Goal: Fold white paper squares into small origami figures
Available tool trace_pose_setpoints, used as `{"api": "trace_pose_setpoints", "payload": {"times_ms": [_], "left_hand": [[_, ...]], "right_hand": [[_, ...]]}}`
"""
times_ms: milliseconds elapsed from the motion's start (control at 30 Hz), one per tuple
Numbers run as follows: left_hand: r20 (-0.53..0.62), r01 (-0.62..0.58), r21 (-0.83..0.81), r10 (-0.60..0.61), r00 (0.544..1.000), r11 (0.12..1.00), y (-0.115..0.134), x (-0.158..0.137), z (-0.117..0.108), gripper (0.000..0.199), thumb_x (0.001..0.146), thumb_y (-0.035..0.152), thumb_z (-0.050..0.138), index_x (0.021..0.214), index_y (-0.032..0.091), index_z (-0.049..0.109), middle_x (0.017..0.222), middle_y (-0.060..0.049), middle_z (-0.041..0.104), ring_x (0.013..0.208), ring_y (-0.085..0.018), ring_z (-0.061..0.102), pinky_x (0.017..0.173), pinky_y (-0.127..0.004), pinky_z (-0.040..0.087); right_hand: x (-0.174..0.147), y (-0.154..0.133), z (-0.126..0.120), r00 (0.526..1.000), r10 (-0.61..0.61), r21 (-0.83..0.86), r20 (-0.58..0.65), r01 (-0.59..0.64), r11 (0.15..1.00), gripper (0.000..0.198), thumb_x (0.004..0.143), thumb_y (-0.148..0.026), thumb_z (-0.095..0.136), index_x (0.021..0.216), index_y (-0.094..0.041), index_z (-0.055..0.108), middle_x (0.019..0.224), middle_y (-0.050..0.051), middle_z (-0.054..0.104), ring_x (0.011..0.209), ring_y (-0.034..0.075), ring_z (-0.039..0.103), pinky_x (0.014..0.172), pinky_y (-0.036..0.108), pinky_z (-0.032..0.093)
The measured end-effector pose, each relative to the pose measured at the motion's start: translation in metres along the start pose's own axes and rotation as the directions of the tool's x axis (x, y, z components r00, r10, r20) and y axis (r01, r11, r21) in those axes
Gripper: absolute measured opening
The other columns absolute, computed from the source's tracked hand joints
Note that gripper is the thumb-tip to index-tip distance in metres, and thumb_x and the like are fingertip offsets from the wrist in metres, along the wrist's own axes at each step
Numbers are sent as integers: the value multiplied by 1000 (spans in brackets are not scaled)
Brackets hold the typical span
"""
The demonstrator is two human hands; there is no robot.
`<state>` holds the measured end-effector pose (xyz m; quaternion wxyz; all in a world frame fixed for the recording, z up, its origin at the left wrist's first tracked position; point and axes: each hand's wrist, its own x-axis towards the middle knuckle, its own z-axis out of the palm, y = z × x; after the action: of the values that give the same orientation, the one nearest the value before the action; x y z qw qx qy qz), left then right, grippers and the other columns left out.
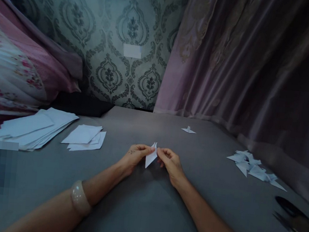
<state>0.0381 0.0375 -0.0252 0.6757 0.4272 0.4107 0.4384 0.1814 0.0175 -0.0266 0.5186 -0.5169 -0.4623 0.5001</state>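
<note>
A small piece of folded white paper [150, 159], narrow and pointed at the bottom, is held upright above the grey surface. My left hand [136, 156] pinches its left side, the thumb lying across the upper part. At its right edge my right hand [170, 162] is closed, thumb and forefinger on the paper; the other fingers curl behind and are partly hidden. Two thin tips stick up at the top of the paper, between the hands.
Left stand a large stack of white sheets [34, 129] and a smaller pile of square sheets [83, 137]. Several folded paper pieces [256, 168] lie at right, a single one [188, 129] farther back. A dark object [297, 218] lies near right. Curtains [229, 64] hang behind.
</note>
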Motion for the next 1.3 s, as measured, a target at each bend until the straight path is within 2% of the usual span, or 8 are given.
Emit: {"api": "trace_pose_setpoints", "payload": {"times_ms": [200,367,533,633,733,967,1100,1300], "left_hand": [[40,29,102,-33,999,994,-2,4,-7,28,67,36,72,78,10,69,67,-5,65,56,-10,55,55,-22,41],[96,-13,349,-23,995,937,-1,9,-19,38,65,23,67,101,12,59,63,1,59,56,-12,54,52,-23,43],[242,-276,675,149,959,684,-1,10,-23,23,67,14,52,85,13,65,67,0,58,59,-11,50,54,-21,37],[325,-374,773,186,927,512,-3,9,-23,32,63,10,50,88,14,69,73,-2,60,62,-12,50,58,-23,37],[349,-408,798,212,913,443,-5,9,-24,33,63,11,51,89,16,70,78,-3,61,64,-13,51,60,-23,38],[370,-426,801,211,905,421,-4,10,-25,24,71,23,57,89,17,71,80,-4,62,66,-14,52,61,-24,38],[357,-418,792,218,908,444,-2,11,-25,22,77,29,54,83,17,72,75,-4,63,65,-15,53,59,-24,38],[306,-393,793,252,918,465,-5,14,-23,22,76,31,54,75,17,71,65,-2,61,62,-14,52,57,-24,35]], "right_hand": [[3,7,-3,1000,-5,-28,30,6,1000,29,63,-36,72,81,-17,58,62,-3,58,56,11,53,48,21,36],[14,23,-13,994,-80,-287,71,98,953,14,70,-29,62,79,-18,62,66,0,63,59,13,57,60,26,43],[16,29,-15,984,-137,-445,118,176,878,12,71,-22,60,78,-20,70,74,3,67,71,16,60,73,30,44],[12,27,-15,963,-218,-616,160,270,740,16,75,-21,58,81,-21,73,82,5,64,77,17,58,75,30,42],[11,24,-19,946,-242,-702,214,321,635,23,75,-15,55,86,-22,74,86,6,60,77,16,56,72,29,42],[15,11,-34,924,-151,-606,352,348,716,32,63,-8,59,85,-23,75,81,2,65,62,12,54,60,24,41],[15,4,-36,933,-90,-583,349,291,758,15,68,-20,62,76,-20,75,68,1,66,57,13,54,55,23,39],[18,5,-35,958,-64,-588,281,225,777,16,72,-27,60,71,-19,74,65,3,69,60,16,58,54,24,39]]}}
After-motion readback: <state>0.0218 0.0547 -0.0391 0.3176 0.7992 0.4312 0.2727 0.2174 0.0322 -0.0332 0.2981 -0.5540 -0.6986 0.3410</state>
